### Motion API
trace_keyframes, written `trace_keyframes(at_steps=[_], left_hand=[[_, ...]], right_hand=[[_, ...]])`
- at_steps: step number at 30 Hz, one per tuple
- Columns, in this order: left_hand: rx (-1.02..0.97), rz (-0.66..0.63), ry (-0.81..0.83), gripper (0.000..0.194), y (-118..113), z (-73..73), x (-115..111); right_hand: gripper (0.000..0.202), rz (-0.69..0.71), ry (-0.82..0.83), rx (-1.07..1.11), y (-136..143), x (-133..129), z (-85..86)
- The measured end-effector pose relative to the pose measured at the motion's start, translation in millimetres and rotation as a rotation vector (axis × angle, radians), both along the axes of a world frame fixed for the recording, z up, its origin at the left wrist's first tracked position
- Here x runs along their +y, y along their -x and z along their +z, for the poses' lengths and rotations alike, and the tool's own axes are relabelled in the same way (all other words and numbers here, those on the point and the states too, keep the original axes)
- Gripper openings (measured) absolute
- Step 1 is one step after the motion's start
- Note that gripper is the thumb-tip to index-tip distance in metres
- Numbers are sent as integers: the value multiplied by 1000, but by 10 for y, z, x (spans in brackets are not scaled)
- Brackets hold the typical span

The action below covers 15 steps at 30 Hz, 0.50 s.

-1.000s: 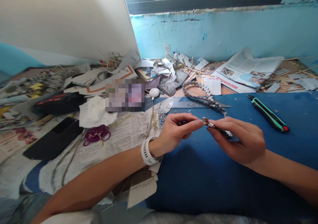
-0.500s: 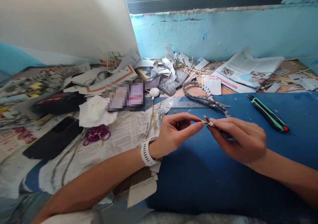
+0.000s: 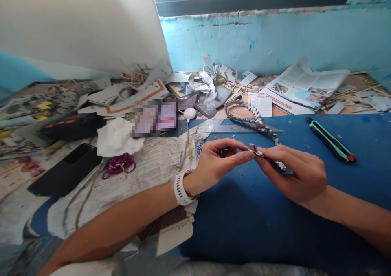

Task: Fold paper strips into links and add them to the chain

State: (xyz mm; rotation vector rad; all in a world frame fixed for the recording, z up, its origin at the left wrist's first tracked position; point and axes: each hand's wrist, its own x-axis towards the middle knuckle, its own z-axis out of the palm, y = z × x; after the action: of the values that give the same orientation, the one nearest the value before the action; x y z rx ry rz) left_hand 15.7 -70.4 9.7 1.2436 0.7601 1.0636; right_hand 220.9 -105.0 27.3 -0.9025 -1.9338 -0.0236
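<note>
Left hand (image 3: 214,164) and right hand (image 3: 297,176): fingertips clamped on folded-paper chain (image 3: 244,121); utility knife (image 3: 331,140) on blue mat (image 3: 232,227)

The right hand's fingers (image 3: 282,156) hide part of the folded-strip chain (image 3: 242,119); its held tip, partly covered by the left fingertips (image 3: 248,155), is too small to make out. Left of the chain, pixelation obscures a flat object (image 3: 166,117), and newsprint (image 3: 146,162) is illegible. Below the chain, picture edges crop the left forearm (image 3: 122,215) and right forearm (image 3: 357,210).
</note>
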Motion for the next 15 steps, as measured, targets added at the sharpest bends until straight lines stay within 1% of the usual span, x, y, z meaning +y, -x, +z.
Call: trace_keyframes(at_steps=[5,15], left_hand=[[0,23,9,21,3,-51,7],[-37,45,10,16,-19,-15,-4]], right_hand=[[21,9,3,9,1,4,-16],[20,4,10,-23,-7,-6,-13]])
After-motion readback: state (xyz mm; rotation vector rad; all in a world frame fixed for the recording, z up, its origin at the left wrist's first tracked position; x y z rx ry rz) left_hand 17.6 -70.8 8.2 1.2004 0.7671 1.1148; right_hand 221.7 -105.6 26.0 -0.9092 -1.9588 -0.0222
